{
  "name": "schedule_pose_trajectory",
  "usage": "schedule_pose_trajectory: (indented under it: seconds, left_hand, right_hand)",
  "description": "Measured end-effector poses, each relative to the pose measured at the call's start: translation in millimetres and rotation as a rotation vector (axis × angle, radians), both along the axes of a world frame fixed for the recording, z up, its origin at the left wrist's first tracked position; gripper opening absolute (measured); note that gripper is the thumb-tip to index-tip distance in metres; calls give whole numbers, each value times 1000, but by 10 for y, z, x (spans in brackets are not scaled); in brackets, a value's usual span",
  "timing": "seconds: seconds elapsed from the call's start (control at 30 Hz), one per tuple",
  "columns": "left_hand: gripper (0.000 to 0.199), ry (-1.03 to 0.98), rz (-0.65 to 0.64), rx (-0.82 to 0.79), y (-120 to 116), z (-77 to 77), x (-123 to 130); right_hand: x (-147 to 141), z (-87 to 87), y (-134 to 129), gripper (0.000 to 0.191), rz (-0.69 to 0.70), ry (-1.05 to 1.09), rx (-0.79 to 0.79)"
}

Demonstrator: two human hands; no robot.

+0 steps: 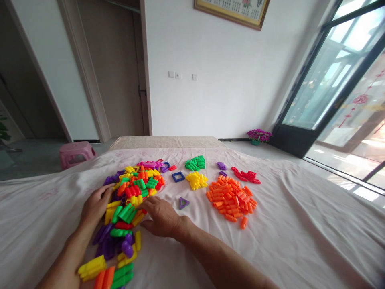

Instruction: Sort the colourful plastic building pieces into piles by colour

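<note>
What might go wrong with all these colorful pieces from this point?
The mixed pile is heaped loosely between the left hand and right hand, so a careless pull might send pieces sliding. The orange pile sits beside the right forearm, which could brush the nearest pieces out of place. The cloth is wrinkled, so a tug on it could shift the small purple pieces toward the red ones.

both hands (pixel 161 216) reach forward, palms down, fingers loosely bent.
</note>
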State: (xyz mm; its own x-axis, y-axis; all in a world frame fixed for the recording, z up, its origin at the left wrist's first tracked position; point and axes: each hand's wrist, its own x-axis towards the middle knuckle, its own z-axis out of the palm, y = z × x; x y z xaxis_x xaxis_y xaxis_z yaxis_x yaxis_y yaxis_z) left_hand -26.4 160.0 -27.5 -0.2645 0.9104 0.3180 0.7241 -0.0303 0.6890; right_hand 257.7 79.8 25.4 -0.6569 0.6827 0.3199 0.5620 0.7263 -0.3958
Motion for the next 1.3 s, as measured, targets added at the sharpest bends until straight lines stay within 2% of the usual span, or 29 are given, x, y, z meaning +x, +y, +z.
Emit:
schedule_pose_trajectory:
  seconds: [0.13,0.3,0.4,0.47,0.53,0.63,0.73,0.8,0.93,1.0,1.07,1.17,1.3]
  left_hand:
    - [51,-63,5,-49,7,-6,2]
    - [51,-53,1,-59,18,-10,-19]
    - [53,-79,0,-53,-8,-19,-10]
    - [58,-163,-51,-18,-52,-5,23]
    - [63,-261,-160,5,-114,45,68]
    - [72,-294,-294,-75,-227,190,91]
    - [87,-170,-313,-61,-403,328,0]
    - [99,-43,-365,20,-617,340,-91]
    - [117,249,-654,65,-1316,121,-97]
    - [127,387,-658,164,-1678,-19,36]
    - [121,519,-608,222,-1917,-107,215]
    - [115,639,-659,250,-1948,-116,469]
    - [105,676,-603,345,-1599,-22,785]
  right_hand:
    - [-107,-102,25,41,-46,10,8]
    - [-153,-98,14,59,-116,-92,-10]
    - [-151,-57,-13,44,-158,-155,15]
    - [-141,-39,-32,30,-194,-187,38]
    - [-122,-33,-43,23,-228,-200,41]
    - [-76,-43,-32,17,-281,-205,28]
    - [-6,-53,-3,17,-329,-222,27]
    - [49,-53,17,17,-363,-224,22]
    - [159,-27,64,15,-411,-180,-4]
    - [204,-7,95,16,-432,-137,-20]
    - [243,7,130,19,-461,-90,-32]
    - [293,3,176,21,-481,-48,-42]
    - [359,-33,222,23,-494,-19,-28]
